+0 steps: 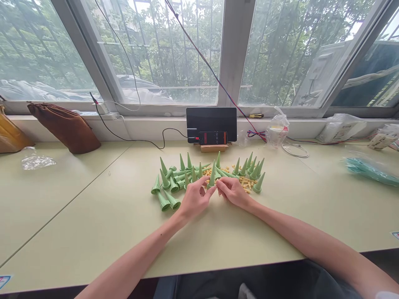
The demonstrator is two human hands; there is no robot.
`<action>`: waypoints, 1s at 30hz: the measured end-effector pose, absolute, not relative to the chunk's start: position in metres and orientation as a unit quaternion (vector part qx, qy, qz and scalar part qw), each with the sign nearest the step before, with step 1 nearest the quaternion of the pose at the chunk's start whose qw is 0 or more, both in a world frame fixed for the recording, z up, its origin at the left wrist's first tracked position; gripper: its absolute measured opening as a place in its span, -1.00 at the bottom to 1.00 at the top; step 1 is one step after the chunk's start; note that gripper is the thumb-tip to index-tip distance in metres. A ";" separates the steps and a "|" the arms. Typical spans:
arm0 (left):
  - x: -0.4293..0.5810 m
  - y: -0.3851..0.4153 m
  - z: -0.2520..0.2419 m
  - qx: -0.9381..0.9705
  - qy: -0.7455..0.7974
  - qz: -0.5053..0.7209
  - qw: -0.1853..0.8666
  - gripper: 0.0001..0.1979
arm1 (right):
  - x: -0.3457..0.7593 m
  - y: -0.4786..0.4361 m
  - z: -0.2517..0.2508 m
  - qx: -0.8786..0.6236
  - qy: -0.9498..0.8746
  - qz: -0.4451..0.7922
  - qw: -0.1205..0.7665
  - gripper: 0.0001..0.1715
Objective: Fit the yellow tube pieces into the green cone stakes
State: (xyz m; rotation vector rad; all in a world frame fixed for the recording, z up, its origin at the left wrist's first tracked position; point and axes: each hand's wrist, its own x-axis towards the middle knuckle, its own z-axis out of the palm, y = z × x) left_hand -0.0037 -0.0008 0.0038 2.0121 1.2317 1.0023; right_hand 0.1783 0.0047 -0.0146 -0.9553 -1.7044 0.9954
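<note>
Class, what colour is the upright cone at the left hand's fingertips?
The cone is light green, seen best in the head view.

Rightward room over the tabletop [311, 199]; upright green cones [212, 174] straight ahead

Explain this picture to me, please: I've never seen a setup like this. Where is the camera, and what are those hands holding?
There is no machine at work here, just a person's two bare hands. The one picture comes from a camera worn on that person's head, looking forward and down.

On the pale table lie many green cones, some standing, some on their sides, among small yellowish pieces. Behind them, a phone leans before a dark screen.

The left hand holds one cone, point up. The right hand has its fingertips near that cone's base; whether they pinch something small, I can't tell.
</note>
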 end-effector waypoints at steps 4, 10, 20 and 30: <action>-0.004 -0.001 0.004 0.749 0.457 0.375 0.299 -0.58 | 0.178 0.005 -0.015 -0.395 -0.692 0.399 0.454 -0.52; -0.005 -0.001 0.003 0.743 0.458 0.380 0.306 -0.57 | 0.178 0.005 -0.016 -0.406 -0.706 0.364 0.451 -0.49; -0.003 -0.002 0.011 0.711 0.462 0.376 0.374 -0.57 | 0.179 0.008 -0.020 -0.400 -0.750 0.274 0.450 -0.54; -0.005 0.000 0.013 0.692 0.463 0.359 0.421 -0.58 | 0.182 0.012 -0.026 -0.393 -0.786 0.194 0.435 -0.57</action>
